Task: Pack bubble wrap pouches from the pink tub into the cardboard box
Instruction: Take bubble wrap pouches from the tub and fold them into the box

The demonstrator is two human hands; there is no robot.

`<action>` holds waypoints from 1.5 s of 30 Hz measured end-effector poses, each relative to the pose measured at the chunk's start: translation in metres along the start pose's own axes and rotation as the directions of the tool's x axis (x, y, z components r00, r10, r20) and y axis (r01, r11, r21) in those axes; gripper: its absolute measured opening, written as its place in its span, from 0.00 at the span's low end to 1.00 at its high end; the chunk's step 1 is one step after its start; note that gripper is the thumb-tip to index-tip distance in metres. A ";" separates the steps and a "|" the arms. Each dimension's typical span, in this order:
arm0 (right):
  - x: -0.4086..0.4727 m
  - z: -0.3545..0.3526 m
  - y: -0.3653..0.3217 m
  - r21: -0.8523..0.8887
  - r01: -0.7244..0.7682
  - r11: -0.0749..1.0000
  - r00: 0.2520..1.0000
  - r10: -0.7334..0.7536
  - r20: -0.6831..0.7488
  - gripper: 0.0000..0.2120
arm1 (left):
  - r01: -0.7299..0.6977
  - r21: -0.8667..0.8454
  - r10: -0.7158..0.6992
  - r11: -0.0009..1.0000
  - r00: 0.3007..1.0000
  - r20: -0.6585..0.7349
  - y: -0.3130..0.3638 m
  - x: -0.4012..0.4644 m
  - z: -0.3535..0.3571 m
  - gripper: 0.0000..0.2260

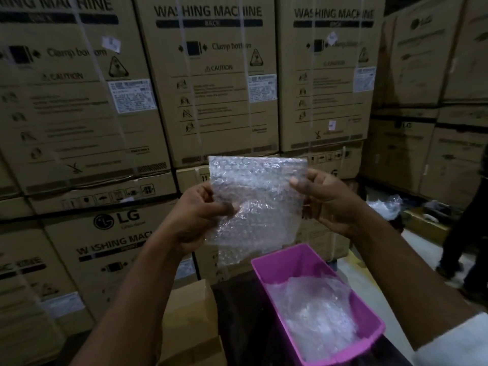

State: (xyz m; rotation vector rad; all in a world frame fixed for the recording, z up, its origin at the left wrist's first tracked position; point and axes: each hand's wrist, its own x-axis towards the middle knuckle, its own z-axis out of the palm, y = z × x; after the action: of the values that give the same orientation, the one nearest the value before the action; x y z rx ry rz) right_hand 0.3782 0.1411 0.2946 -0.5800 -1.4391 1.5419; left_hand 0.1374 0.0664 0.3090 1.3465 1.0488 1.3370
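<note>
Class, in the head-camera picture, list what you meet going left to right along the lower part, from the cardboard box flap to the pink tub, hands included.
cardboard box → left hand → bubble wrap pouch → right hand; the pink tub sits lower right.

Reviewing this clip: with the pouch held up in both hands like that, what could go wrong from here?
1. The bubble wrap pouch is pinched only at its side edges by the left hand and right hand; its lower part hangs limp and might slip or crumple.
2. Only a flap of the cardboard box shows at lower left, so a blind drop could miss it.
3. Loose wrap in the pink tub could snag on the next pick.
</note>
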 end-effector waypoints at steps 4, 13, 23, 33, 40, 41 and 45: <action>0.004 0.002 -0.005 -0.049 0.079 0.996 0.992 -0.083 -0.097 0.28 | 0.071 -0.050 -0.066 0.996 0.992 0.103 -0.002 0.000 -0.002 0.20; 0.005 -0.005 0.000 0.025 -0.087 0.996 0.992 0.084 0.093 0.43 | -0.137 -0.021 0.136 0.990 0.989 -0.061 0.007 0.001 0.010 0.12; 0.002 0.005 -0.008 0.010 -0.010 1.000 1.000 0.010 0.009 0.28 | -0.115 -0.008 0.115 0.993 0.992 -0.058 0.006 0.006 0.005 0.10; 0.007 -0.001 -0.007 0.051 0.122 0.991 0.992 -0.122 -0.016 0.22 | -0.067 -0.039 0.068 0.997 0.997 0.037 0.006 0.002 0.000 0.20; 0.001 -0.006 -0.005 0.058 0.096 0.994 0.973 -0.106 0.204 0.16 | -0.070 -0.153 0.083 0.986 0.993 0.080 0.012 -0.005 0.002 0.09; 0.001 -0.004 -0.007 0.027 0.121 0.992 0.962 -0.123 0.244 0.10 | -0.034 -0.203 0.055 0.979 0.994 0.099 0.012 -0.004 0.003 0.08; 0.002 -0.003 -0.011 -0.200 0.276 0.940 0.938 -0.219 0.268 0.16 | 0.068 -0.297 -0.023 0.953 0.988 0.152 0.008 -0.002 -0.002 0.05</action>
State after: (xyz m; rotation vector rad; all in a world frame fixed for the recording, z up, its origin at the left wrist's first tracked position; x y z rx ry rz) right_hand 0.3834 0.1434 0.3046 -0.3347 -1.8247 1.2817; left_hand 0.1355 0.0629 0.3168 1.1642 0.7373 1.2836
